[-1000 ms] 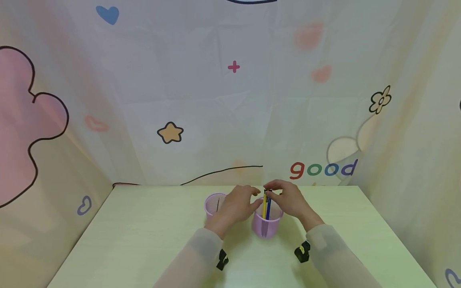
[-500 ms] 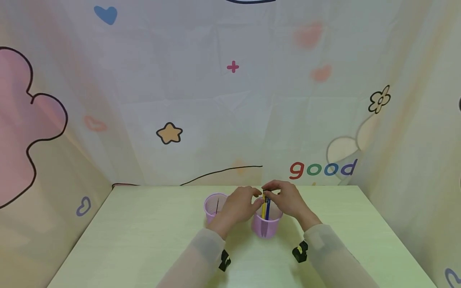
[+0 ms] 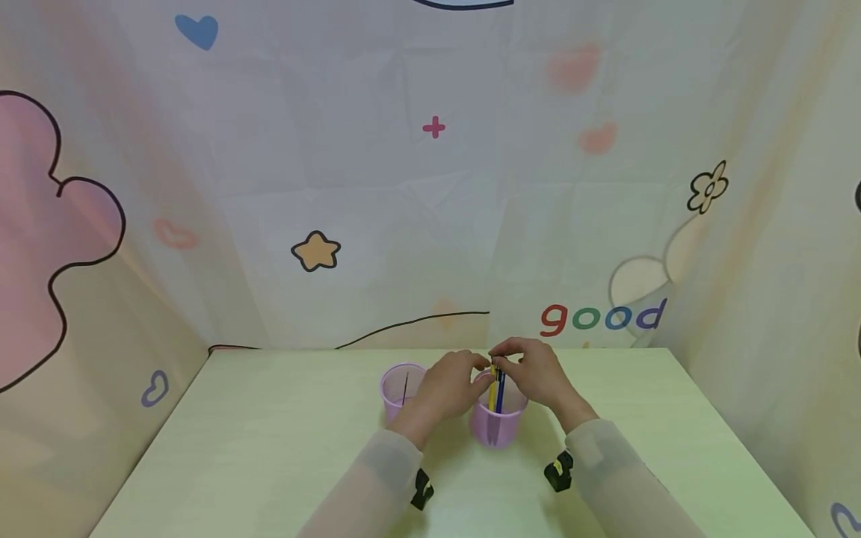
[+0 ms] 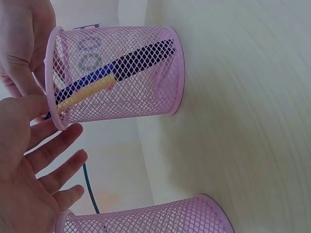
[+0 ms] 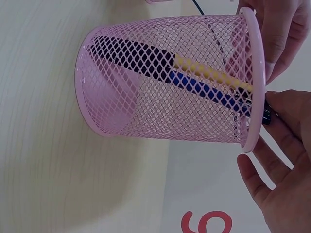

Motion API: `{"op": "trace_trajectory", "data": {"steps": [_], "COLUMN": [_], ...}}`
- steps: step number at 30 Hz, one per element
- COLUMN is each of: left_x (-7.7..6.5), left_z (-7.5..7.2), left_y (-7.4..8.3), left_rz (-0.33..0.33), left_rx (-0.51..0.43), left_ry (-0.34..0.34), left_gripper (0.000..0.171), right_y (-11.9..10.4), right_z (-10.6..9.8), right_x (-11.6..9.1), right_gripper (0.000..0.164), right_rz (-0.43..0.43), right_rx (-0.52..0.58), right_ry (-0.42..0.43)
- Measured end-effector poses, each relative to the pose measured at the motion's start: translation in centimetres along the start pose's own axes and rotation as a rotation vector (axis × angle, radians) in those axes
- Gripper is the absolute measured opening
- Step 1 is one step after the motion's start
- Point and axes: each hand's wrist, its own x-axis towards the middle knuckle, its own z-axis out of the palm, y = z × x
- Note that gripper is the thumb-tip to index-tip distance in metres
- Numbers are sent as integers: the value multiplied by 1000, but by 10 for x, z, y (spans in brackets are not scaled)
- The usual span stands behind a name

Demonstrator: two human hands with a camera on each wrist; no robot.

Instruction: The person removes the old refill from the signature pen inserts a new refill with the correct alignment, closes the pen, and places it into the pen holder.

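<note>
A pink mesh pen cup (image 3: 494, 430) stands upright on the table, with a yellow pen (image 4: 90, 92) and a blue pen (image 5: 209, 92) leaning inside it. Both pens have thick black lower parts. My left hand (image 3: 452, 382) comes from the left and pinches the upper end of the yellow pen between thumb and index finger, its other fingers spread beside the rim. From the right, my right hand (image 3: 534, 371) pinches the black top end of the blue pen just above the rim. The two hands' fingertips are close together.
A second pink mesh cup (image 3: 397, 385) stands to the left, partly hidden by my left hand; a thin dark line shows inside it. Small black devices hang at the left wrist (image 3: 422, 489) and right wrist (image 3: 558, 472). A printed curtain (image 3: 377, 187) rises behind the pale table (image 3: 269, 441).
My left hand has shifted slightly right, its thumb now against the yellow pen. My right hand and the pen tops have moved slightly left. The cups stay put.
</note>
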Motion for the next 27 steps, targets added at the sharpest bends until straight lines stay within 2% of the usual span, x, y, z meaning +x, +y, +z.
{"op": "trace_trajectory", "data": {"steps": [13,27], "left_x": [-2,0], "left_z": [-2,-1], "left_y": [4,5], "left_rz": [-21,-45], "left_rx": [-30,-43], "left_ry": [10,62], "left_gripper": [30,27], "right_y": [-1,-6], "right_z": [0,-1], "right_x": [0,-3], "right_gripper": [15,14], "right_rz": [5,-5], "right_rx": [8,17], "right_ry": [25,42]}}
